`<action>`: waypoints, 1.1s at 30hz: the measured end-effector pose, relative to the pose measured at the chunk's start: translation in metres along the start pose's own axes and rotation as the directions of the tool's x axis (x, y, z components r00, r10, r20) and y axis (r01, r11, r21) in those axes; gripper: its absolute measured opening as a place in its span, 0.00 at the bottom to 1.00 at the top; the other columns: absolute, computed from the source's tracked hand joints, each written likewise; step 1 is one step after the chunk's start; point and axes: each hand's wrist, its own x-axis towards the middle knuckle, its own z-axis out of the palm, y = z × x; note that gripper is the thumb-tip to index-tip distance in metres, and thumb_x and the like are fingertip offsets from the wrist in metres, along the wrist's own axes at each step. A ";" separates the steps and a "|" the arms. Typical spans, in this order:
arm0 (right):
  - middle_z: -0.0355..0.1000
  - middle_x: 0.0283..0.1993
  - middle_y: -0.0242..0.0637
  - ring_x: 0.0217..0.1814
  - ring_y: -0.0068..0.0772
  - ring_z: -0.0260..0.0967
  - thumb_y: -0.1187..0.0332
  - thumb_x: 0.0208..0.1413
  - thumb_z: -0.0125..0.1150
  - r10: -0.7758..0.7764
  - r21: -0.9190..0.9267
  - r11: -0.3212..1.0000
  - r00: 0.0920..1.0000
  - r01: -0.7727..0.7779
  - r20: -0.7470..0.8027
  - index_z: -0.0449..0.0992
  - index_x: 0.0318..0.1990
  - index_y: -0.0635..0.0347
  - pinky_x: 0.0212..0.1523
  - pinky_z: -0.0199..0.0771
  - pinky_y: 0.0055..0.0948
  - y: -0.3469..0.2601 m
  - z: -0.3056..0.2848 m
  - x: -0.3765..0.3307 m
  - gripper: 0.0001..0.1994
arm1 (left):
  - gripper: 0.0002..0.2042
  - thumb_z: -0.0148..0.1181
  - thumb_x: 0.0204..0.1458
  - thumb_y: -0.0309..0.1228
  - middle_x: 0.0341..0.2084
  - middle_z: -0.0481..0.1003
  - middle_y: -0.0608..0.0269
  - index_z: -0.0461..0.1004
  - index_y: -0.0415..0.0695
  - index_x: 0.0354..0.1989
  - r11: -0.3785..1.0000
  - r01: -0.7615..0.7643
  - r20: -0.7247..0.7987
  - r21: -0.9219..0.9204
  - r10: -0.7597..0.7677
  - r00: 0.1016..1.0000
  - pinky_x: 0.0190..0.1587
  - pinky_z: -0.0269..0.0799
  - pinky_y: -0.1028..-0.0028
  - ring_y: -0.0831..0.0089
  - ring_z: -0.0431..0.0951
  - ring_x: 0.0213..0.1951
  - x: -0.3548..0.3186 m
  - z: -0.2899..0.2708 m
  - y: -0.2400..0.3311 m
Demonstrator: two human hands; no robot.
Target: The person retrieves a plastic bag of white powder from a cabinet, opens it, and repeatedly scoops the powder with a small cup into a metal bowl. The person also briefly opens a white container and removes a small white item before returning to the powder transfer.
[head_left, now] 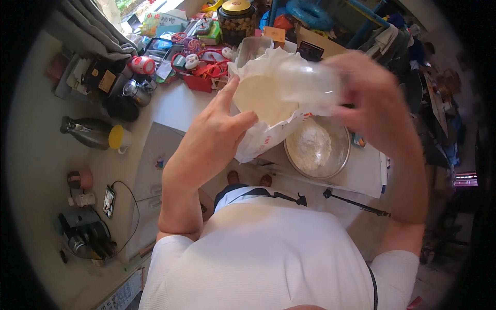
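My left hand (209, 132) grips the near left rim of an open white flour bag (261, 139), thumb and forefinger spread along its edge. Pale flour (258, 98) fills much of what shows inside. In my right hand (374, 98), smeared by motion, is a clear plastic cup (310, 85), tipped on its side over the bag's right edge. Whether the cup holds flour cannot be made out. Right of the bag and below the cup, a metal bowl (345, 157) stands on the white tabletop with a mound of flour (310, 142) in it.
Behind the bag stand a clear plastic container (253, 49) and a large dark jar with a yellow lid (236, 23). Red items and small packages (204, 67) crowd the back left. A dark thermos flask (88, 132) and a phone on a cable (109, 200) are at left.
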 end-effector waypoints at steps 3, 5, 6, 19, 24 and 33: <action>0.77 0.45 0.53 0.49 0.54 0.76 0.74 0.42 0.72 -0.071 -0.097 0.990 0.950 0.105 0.305 0.77 0.44 0.68 0.48 0.78 0.42 -0.009 0.051 0.047 0.19 | 0.11 0.64 0.49 0.17 0.66 0.62 0.36 0.77 0.44 0.39 1.000 -0.004 -0.020 0.006 0.004 1.000 0.52 0.76 0.58 0.40 0.74 0.57 -0.004 0.000 -0.001; 0.77 0.44 0.52 0.49 0.53 0.77 0.75 0.43 0.71 -0.120 -0.139 0.969 0.884 0.203 0.452 0.78 0.42 0.68 0.48 0.78 0.42 0.005 0.089 0.071 0.16 | 0.10 0.64 0.49 0.17 0.66 0.62 0.35 0.77 0.44 0.39 1.000 -0.004 -0.026 -0.001 0.004 1.000 0.52 0.76 0.59 0.40 0.75 0.57 -0.006 0.000 0.000; 0.77 0.43 0.52 0.49 0.53 0.77 0.75 0.43 0.70 -0.091 -0.181 0.961 0.859 0.208 0.505 0.78 0.41 0.68 0.48 0.79 0.42 0.017 0.100 0.073 0.15 | 0.10 0.64 0.49 0.17 0.66 0.62 0.35 0.77 0.44 0.38 0.999 -0.032 -0.021 -0.020 0.032 0.999 0.52 0.76 0.59 0.40 0.75 0.56 -0.003 0.003 0.002; 0.82 0.49 0.30 0.53 0.37 0.80 0.68 0.51 0.69 -0.055 -0.386 0.705 0.588 0.595 0.807 0.87 0.42 0.48 0.45 0.82 0.36 0.032 0.194 0.096 0.10 | 0.07 0.65 0.50 0.21 0.67 0.60 0.33 0.76 0.45 0.35 0.998 -0.053 -0.028 -0.036 0.052 0.998 0.55 0.73 0.57 0.37 0.72 0.59 -0.009 0.004 -0.004; 0.82 0.44 0.36 0.50 0.40 0.80 0.69 0.47 0.70 0.133 -0.432 0.879 0.768 0.200 0.627 0.86 0.40 0.54 0.46 0.81 0.36 0.047 0.195 0.087 0.10 | 0.07 0.65 0.50 0.21 0.67 0.60 0.32 0.77 0.46 0.36 0.998 -0.058 -0.022 -0.030 0.058 0.998 0.54 0.74 0.57 0.38 0.72 0.59 -0.011 0.003 -0.009; 0.81 0.41 0.37 0.50 0.42 0.79 0.70 0.43 0.69 -0.300 -0.385 0.831 0.906 0.402 0.299 0.85 0.38 0.54 0.48 0.78 0.38 0.064 0.222 0.070 0.12 | 0.12 0.66 0.47 0.19 0.68 0.60 0.37 0.80 0.47 0.39 0.998 -0.023 0.020 -0.052 0.025 1.000 0.54 0.74 0.59 0.41 0.72 0.61 -0.011 0.000 -0.007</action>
